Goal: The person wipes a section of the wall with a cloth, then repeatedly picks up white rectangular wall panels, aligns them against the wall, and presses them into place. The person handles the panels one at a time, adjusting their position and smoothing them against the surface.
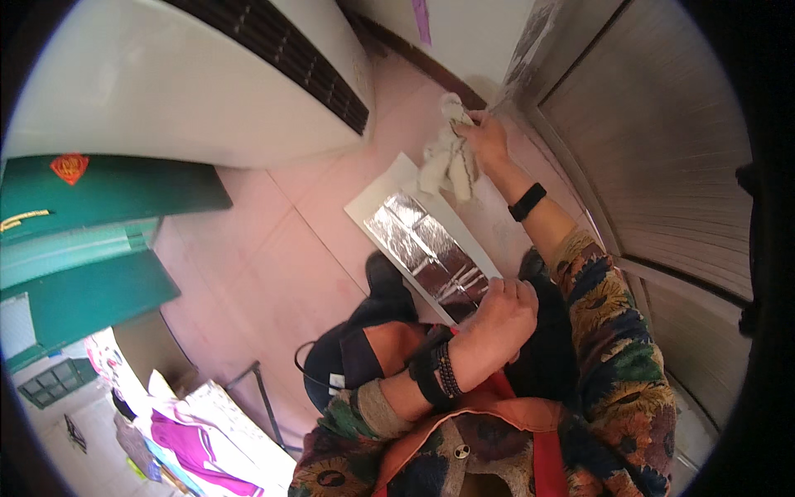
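Observation:
My left hand [499, 319] is closed at the near end of a long white board [479, 238] with a shiny silver foil panel [426, 248] on its face. The board slants away from me, low over the floor. Its near corner is hidden behind my fingers. Farther off, my right hand [487, 142] grips a crumpled off-white cloth [450, 161] with dark edging. The cloth hangs down at the far right side of the board. Whether it touches the board I cannot tell.
A brown panelled door [662, 141] stands close on the right. To the far left is a big white appliance [207, 83] with a dark grille. Green furniture [99, 195] and a surface piled with clothes [186, 439] lie to the left. The floor [273, 240] is pink tile.

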The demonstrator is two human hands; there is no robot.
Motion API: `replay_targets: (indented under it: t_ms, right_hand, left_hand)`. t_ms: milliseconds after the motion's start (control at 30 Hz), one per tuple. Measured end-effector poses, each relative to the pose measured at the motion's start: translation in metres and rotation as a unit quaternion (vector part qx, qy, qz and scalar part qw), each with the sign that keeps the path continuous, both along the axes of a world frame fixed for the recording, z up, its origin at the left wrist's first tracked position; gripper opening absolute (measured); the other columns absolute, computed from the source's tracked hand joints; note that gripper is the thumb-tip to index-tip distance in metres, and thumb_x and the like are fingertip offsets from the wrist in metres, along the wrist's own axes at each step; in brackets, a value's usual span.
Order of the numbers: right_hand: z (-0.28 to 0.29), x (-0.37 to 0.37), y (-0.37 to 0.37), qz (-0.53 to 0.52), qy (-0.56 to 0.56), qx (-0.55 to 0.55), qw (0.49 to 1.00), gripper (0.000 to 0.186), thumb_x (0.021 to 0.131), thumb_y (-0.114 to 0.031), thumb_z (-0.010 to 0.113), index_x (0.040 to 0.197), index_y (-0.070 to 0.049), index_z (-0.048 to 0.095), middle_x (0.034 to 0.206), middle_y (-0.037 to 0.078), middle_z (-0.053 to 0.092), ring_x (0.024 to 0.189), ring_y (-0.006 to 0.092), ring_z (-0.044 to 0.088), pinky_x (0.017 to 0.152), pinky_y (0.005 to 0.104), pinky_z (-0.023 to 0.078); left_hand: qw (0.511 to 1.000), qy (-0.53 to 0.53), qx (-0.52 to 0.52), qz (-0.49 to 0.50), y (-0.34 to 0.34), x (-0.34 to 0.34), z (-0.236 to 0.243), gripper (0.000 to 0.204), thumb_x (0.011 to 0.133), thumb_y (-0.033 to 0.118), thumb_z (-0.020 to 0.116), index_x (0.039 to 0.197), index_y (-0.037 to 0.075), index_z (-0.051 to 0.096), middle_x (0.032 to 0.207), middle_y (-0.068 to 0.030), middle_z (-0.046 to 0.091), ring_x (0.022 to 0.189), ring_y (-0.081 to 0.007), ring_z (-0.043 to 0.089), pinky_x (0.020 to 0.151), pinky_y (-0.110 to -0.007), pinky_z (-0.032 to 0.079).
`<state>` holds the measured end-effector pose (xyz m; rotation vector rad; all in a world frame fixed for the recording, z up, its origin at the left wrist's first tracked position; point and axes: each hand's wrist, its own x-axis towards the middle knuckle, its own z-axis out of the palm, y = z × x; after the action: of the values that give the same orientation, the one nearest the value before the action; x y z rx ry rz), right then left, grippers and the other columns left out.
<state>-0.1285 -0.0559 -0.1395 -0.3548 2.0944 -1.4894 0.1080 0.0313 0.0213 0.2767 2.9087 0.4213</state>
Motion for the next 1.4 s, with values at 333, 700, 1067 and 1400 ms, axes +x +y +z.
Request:
replay_targets:
  t_ms: [333, 700, 1067, 1400]
  right_hand:
    - [-0.075, 0.094, -0.024, 0.247, 0.172, -0.034, 0.953, 0.061, 0.083, -0.027, 0.074, 0.129, 0.009, 0.054, 0.122, 0.029, 0.062, 0.112, 0.0418, 0.062, 0.099, 0.0462, 0.05]
    - [-0.101, 0.118, 0.075, 0.336, 0.212, 0.23, 0.888, 0.021, 0.087, -0.023, 0.064, 0.097, -0.004, 0.065, 0.094, 0.02, 0.068, 0.093, 0.0414, 0.065, 0.081, 0.0508, 0.052]
    - [0.14, 0.052, 0.109, 0.298, 0.294, 0.121, 0.9, 0.019, 0.091, -0.019, 0.066, 0.092, 0.0, 0.062, 0.082, 0.026, 0.06, 0.076, 0.045, 0.055, 0.068, 0.0463, 0.046]
    - [0.243, 0.03, 0.181, 0.137, 0.17, -0.061, 0.974, 0.023, 0.092, -0.014, 0.069, 0.107, 0.003, 0.068, 0.082, 0.011, 0.064, 0.076, 0.0131, 0.057, 0.074, 0.0309, 0.049]
  left_hand:
    - [0.995, -0.087, 0.009, 0.055, 0.016, 0.007, -0.011, 0.045, 0.066, 0.033, 0.073, 0.092, -0.003, 0.07, 0.089, -0.0153, 0.063, 0.088, -0.0286, 0.059, 0.078, -0.04, 0.042]
    - [0.996, -0.018, -0.048, 0.074, 0.013, 0.006, 0.001, 0.059, 0.06, 0.039, 0.08, 0.095, -0.007, 0.069, 0.087, -0.0123, 0.063, 0.086, -0.0263, 0.06, 0.08, -0.038, 0.043]
    - [0.965, 0.256, 0.056, 0.035, -0.011, -0.015, 0.038, 0.034, 0.08, 0.015, 0.059, 0.11, -0.001, 0.064, 0.1, -0.0124, 0.063, 0.089, -0.0246, 0.062, 0.081, -0.037, 0.048]
    - [0.759, 0.403, 0.198, 0.471, -0.133, -0.011, 0.092, 0.073, 0.086, 0.022, 0.076, 0.147, 0.0, 0.041, 0.148, -0.021, 0.046, 0.136, -0.0352, 0.044, 0.113, -0.046, 0.033]
